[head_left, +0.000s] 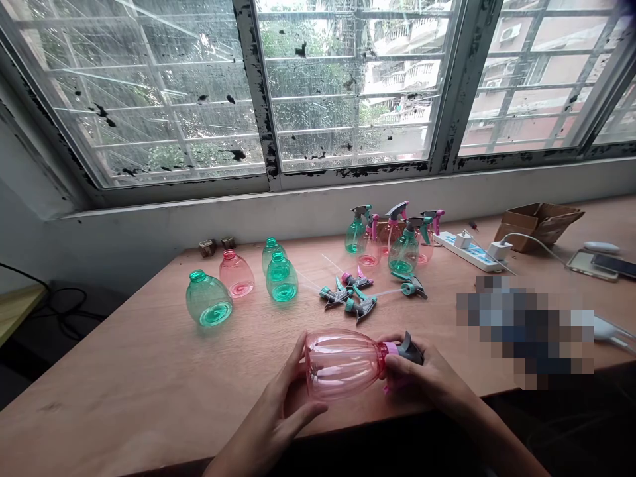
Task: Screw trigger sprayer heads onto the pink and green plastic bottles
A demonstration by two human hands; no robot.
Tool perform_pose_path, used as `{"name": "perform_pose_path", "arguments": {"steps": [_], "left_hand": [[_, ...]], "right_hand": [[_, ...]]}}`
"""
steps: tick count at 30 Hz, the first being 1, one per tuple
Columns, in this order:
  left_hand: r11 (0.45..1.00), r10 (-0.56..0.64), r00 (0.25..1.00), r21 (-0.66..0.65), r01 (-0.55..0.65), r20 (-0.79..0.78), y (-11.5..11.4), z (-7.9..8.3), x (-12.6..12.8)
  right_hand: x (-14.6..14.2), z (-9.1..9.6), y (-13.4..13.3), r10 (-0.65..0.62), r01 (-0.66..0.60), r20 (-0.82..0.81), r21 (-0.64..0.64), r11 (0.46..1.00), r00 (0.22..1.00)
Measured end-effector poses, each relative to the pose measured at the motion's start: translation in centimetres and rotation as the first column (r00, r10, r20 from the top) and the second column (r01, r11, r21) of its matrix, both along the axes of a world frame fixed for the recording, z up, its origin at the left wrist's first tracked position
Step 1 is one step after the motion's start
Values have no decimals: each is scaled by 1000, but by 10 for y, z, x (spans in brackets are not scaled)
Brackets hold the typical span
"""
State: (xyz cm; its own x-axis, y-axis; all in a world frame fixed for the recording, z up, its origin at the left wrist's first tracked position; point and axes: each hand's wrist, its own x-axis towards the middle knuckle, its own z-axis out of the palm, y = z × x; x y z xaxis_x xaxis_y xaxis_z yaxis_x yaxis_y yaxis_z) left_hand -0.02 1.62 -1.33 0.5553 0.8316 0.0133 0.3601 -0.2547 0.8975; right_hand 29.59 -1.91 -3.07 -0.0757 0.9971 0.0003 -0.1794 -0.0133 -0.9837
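Near the front edge of the bench [149, 371], a clear pink bottle [342, 363] on its side, neck toward the right, nothing visible inside. Left hand [281, 407] cupped round its base, fingers spread against the wall, thumb underneath. Right hand [427, 379] curled tight round the neck end, wrapped over a grey and pink trigger head [410, 346] seated at the mouth; whether screwed fully home, impossible to tell.

Farther back, left of centre, four uncapped bottles, standing and apparently empty: a large green bottle [209, 299] nearest the left edge, a headless pink bottle [236, 273] just behind it, then a pair of green bottles [281, 278] close together, one behind the other.

Mid-bench, a scatter of loose trigger heads [348, 297] with thin dip tubes, lying flat, between the held bottle and a tight cluster of finished spray bottles [397, 242], green and pink, heads on, upright toward the back edge. Right of that cluster, a white power strip [467, 250] with plugs and a white cable, then a cardboard box [539, 224] toward the back right corner and a phone [603, 264] flat near the right edge. At the back edge on the left, two small brown items [214, 246], too small to identify.
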Motion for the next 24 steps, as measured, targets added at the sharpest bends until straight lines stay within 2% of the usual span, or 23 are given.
{"name": "perform_pose_path", "arguments": {"steps": [6,10,16,21,24], "left_hand": [[999,-40,999,11,40,16,-2,2,0],[1000,-12,1000,-15,12,-16,0,0,-2],[1000,-16,999,7,16,35,3,-3,-1],[999,-34,999,22,34,1,1,-3,-2],[1000,-2,1000,30,3,-22,2,-2,-2]], "right_hand": [[0,-1,0,1,-1,-11,1,1000,1000],[0,-3,2,-1,1,-14,-1,1000,1000],[1,-3,1,7,-7,-17,12,1000,1000],[1,-4,1,8,-8,-19,14,1000,1000],[1,-5,2,8,-8,-29,3,1000,1000]]}}
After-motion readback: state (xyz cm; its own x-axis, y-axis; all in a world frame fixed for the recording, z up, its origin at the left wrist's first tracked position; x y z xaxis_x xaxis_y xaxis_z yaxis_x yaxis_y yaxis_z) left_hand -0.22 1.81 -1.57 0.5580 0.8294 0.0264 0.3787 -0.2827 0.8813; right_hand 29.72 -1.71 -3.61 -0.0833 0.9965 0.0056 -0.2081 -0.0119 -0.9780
